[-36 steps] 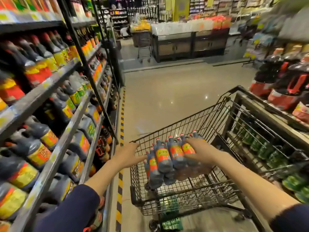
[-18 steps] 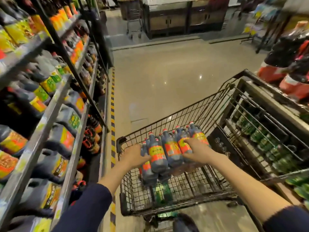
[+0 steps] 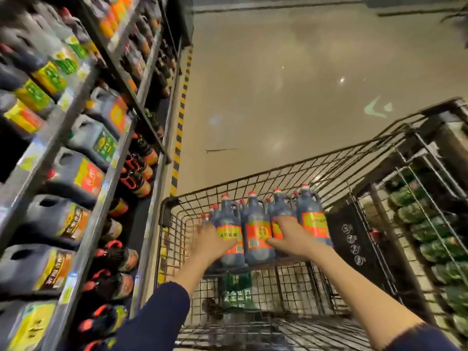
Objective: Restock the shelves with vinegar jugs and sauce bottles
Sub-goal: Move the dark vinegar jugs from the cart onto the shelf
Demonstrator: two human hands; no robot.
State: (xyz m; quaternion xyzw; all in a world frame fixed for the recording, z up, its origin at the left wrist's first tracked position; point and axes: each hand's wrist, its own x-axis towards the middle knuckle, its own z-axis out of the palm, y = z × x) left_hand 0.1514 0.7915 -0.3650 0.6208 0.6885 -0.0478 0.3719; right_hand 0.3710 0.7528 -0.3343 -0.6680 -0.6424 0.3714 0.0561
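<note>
Supermarket aisle: glossy beige floor [image 3: 291,84] with bright light reflections [image 3: 342,80], a green marking [image 3: 374,111], and a yellow-black hazard stripe [image 3: 180,122] at left.

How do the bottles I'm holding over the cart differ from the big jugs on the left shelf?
The held bottles are slim, narrow-necked and red-capped; the shelf jugs are squat, with handle holes. The bottles share one orange label; the jugs' labels vary, green to red. Both hold dark liquid.
</note>
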